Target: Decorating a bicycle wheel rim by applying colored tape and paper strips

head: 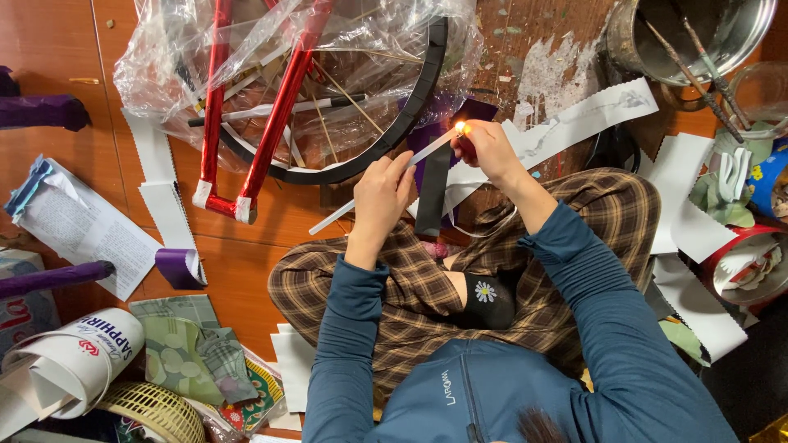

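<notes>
My left hand (383, 193) pinches a long thin white stick (341, 213) that slants up to the right, with a black strip (432, 197) hanging below it. My right hand (488, 148) is closed around a lighter, mostly hidden in the fist, and its small flame (460, 127) touches the upper end of the stick. Both hands are above my crossed legs in plaid trousers (410, 287). I sit on a wooden floor (246, 271).
A bicycle wheel (410, 107) and red frame (275, 115) wrapped in clear plastic lie ahead. White paper strips (574, 123), a metal pot (698, 37) with sticks, purple paper rolls (49, 279), a white roll (74, 361) and a woven basket (156, 410) surround me.
</notes>
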